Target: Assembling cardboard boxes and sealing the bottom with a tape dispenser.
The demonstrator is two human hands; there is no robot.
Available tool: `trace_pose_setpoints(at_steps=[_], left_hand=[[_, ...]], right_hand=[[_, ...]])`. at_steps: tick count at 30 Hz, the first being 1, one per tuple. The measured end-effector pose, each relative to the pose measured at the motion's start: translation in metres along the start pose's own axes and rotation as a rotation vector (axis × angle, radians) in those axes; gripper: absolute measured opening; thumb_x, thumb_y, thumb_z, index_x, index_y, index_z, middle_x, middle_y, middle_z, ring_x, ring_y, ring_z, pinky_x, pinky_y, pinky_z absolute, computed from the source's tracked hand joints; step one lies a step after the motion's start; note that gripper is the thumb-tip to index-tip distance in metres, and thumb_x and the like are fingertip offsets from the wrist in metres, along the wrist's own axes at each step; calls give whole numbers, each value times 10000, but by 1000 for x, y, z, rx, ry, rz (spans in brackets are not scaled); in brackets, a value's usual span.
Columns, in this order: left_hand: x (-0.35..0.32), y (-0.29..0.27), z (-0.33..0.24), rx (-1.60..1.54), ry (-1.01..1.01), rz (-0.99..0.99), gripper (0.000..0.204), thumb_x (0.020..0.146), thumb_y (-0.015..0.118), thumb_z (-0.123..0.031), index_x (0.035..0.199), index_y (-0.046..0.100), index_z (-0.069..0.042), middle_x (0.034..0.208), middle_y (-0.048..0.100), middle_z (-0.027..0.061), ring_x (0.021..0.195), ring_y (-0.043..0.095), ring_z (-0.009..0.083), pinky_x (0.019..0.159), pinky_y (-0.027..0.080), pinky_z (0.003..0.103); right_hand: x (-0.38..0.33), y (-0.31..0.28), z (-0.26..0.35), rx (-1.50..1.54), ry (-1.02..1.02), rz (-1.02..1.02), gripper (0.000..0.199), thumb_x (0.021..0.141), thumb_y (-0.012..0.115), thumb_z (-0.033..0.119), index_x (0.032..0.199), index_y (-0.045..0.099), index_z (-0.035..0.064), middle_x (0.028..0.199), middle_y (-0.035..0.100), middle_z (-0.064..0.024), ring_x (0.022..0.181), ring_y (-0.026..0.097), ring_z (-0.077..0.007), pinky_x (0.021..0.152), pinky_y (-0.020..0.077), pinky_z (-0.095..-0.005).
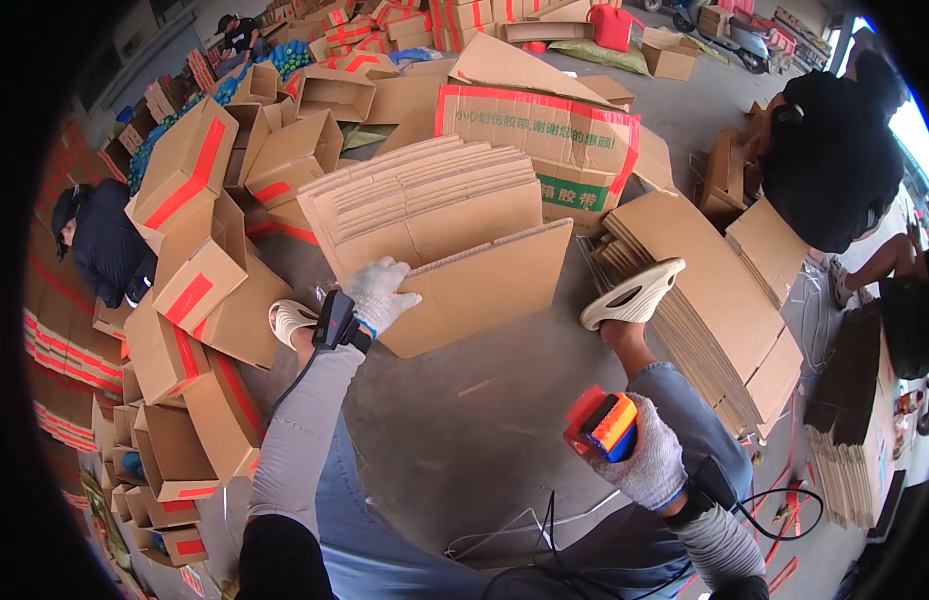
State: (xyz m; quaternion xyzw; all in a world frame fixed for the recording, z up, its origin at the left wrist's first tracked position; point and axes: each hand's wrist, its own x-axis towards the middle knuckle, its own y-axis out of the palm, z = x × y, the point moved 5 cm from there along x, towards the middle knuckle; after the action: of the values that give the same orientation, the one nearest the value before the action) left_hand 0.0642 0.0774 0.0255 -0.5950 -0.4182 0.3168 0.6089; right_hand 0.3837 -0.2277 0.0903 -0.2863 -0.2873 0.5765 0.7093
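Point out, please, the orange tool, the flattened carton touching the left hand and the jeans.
Orange tool [614, 424], head view: orange side.
Flattened carton [484, 287], head view: its front.
Jeans [360, 545], head view: left leg.

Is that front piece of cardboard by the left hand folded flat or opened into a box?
Folded flat: the front cardboard piece at the left hand shows as a thin panel, without opened-out walls.

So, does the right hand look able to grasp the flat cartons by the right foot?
Probably not easily: the right hand holds a colourful tool, and the right leg lies between it and those cartons.
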Motion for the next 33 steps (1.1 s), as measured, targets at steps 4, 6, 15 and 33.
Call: trace_pose_setpoints(at_steps=[4, 6, 15, 33], left_hand=[[-67, -33, -36, 32, 320, 37, 385, 811, 748, -443, 952, 680, -91, 915, 638, 90, 877, 670, 296, 713, 539, 436], [-99, -58, -43, 50, 436, -65, 316, 805, 757, -403, 833, 662, -103, 818, 603, 74, 798, 653, 273, 676, 527, 412], [-227, -38, -52, 137, 335, -49, 436, 856, 672, -559, 759, 632, -136, 729, 604, 35, 757, 657, 275, 735, 523, 462], [-308, 41, -71, -1775, -957, -515, 781, 817, 675, -27, 1484, 292, -162, 1240, 554, 56, 1054, 590, 214, 804, 531, 380]], right_hand=[[4, -10, -12, -27, -97, -220, 759, 669, 920, 285, 1276, 540, 37, 1072, 679, -162, 979, 697, -324, 871, 562, -400], [4, -29, -10, 46, -94, -341, 791, 654, 934, 252, 1288, 520, 24, 1100, 665, -149, 1012, 686, -278, 898, 550, -390], [13, 57, 37, -42, -461, 340, 861, 674, 889, 445, 1360, 518, 80, 1202, 654, -175, 1119, 640, -383, 947, 532, -439], [-12, 92, -34, -145, -73, 437, 987, 631, 891, 597, 1332, 485, 33, 1118, 674, -209, 1067, 675, -355, 915, 547, -418]])
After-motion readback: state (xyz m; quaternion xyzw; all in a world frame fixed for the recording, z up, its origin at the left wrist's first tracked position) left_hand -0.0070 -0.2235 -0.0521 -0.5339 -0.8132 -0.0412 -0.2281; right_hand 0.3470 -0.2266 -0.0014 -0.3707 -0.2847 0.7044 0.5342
